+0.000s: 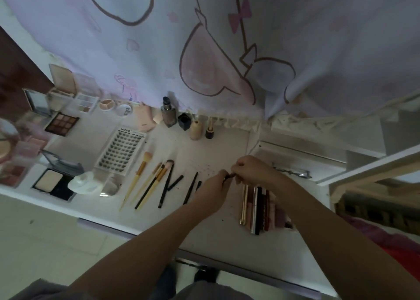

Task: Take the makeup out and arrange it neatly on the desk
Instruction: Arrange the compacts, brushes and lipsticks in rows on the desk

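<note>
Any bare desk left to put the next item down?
Yes: the patch between the lash tray, the bottles by the curtain and both hands. Also the near desk edge left of the lipstick pile. The left end around the palettes is crowded.

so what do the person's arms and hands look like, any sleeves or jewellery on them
Both forearms are bare as far as the frame shows, with no sleeves reaching them. No watch, bracelet or ring is visible on the left hand or the right hand. No gloves either. The fingers are too small and dim to judge the nails.
</note>
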Demonstrator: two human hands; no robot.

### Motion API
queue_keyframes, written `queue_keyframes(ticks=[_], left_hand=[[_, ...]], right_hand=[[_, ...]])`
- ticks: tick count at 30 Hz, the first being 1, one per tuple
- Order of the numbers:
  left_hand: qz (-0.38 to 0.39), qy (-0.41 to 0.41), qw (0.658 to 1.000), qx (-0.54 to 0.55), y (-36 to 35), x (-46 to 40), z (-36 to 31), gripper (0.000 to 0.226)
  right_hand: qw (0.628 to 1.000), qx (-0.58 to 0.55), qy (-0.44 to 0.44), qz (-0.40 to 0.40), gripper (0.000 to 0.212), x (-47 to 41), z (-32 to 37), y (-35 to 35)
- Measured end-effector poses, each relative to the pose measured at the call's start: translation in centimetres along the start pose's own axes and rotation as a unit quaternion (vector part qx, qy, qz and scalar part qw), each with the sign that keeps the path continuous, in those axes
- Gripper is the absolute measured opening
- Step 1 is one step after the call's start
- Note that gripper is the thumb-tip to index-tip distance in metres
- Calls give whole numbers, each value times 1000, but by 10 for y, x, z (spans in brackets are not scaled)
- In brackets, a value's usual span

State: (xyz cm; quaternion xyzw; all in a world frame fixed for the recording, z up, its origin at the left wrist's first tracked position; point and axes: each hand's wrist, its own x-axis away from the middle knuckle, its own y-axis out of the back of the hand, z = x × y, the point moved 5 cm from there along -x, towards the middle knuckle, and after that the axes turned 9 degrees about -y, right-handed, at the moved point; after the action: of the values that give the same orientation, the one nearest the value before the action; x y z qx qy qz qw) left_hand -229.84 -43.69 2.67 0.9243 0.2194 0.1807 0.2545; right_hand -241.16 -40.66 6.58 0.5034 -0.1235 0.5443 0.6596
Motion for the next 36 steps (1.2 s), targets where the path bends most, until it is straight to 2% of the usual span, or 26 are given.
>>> queue_keyframes(ticks=[2,4,10,13,16,18,20,22,26,29,31,36], left_hand=[[25,-64,993,-99,16,9,-3,26],[45,-103,980,-162,30,16,-2,27],[70,-135,975,-161,57,28,3,27],[118,-75,984,-109,55,26,15,25],[151,23,988,-26,49,22,30,16],[110,95,987,71,41,15,35,15],[61,153,976,145,28,5,35,16],[50,137,985,90,21,-7,31,20],[79,70,988,-115,27,-23,35,27],[104,69,977,-175,38,-30,42,27],[118,59,969,-211,43,-34,47,26],[133,58,951,-274,56,-40,63,27]], right_hand=[[995,58,35,74,28,13,6,-3],[985,110,75,112,26,21,12,-7],[986,57,111,108,25,28,23,-19],[991,54,97,69,25,31,18,-13],[998,-41,37,-37,25,33,-5,6],[986,-141,-13,-88,24,33,-21,4],[977,-189,-55,-88,22,30,-28,-16],[974,-201,-84,-67,16,25,-30,-44],[978,-158,-116,-71,16,6,-36,-85],[986,-32,-126,-103,25,0,-29,-97],[986,6,-118,-121,34,-5,-18,-104],[977,91,-128,-144,38,-18,8,-121]])
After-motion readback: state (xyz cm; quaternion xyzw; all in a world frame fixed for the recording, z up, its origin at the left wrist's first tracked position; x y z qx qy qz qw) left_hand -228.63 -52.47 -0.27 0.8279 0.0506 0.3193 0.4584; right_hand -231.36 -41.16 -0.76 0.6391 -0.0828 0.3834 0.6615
